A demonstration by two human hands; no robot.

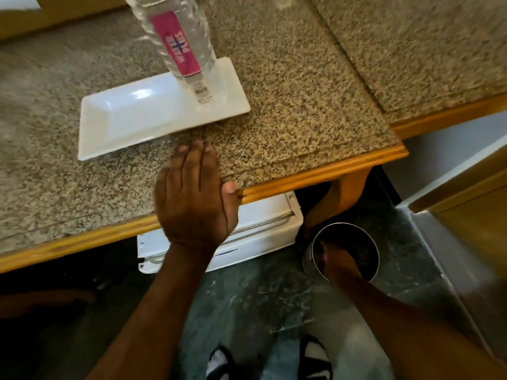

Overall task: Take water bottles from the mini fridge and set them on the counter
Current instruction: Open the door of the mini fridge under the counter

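A clear water bottle [175, 37] with a pink label stands upright on the right end of a white rectangular plate [131, 116] on the speckled counter [288, 105]. My left hand [194, 196] lies flat on the counter's front edge, just in front of the plate, and holds nothing. The white mini fridge [258, 229] sits under the counter; only its top front edge shows. My right hand [337, 261] hangs low to the right of the fridge, over a round metal bin [365, 253]. Its fingers are dark and blurred, so I cannot tell if they hold anything.
The counter has an orange wooden trim [315, 174] and a wooden leg [351, 190] beside the fridge. A white wall and wooden panel [466, 204] close off the right side. My feet in black and white shoes [315, 357] stand on the dark marbled floor.
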